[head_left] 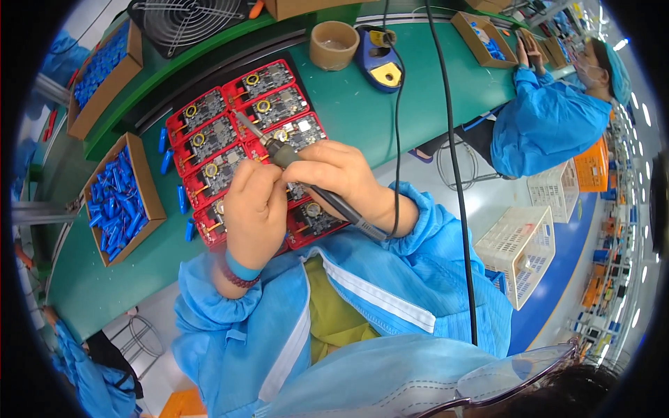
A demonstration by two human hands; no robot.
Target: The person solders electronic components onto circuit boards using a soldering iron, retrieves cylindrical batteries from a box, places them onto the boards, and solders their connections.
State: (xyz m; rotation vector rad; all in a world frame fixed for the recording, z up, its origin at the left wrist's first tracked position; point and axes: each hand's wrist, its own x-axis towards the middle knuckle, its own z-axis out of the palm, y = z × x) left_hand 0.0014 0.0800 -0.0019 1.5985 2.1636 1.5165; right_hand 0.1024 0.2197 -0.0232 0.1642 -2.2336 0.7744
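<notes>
My right hand (336,173) is closed round a soldering iron (281,152), whose tip points to the far left over the boards. Beside it my left hand (254,202) is pinched shut close to the iron's grip. Whatever its fingertips hold, if anything, is hidden. Beneath both hands lie several red trays (175,144) in two columns, each carrying a dark circuit board (220,171) with a yellow ring on it. My hands cover part of the nearer boards. Several blue cylindrical cells (182,199) lie along the trays' left side.
A carton of blue cells (120,202) stands left, another carton (103,73) beyond it. At the back are a fan (187,22), a brown pot (333,46) and a blue-yellow iron stand (380,61). A black cable (454,150) hangs on the right. A co-worker (547,125) sits far right.
</notes>
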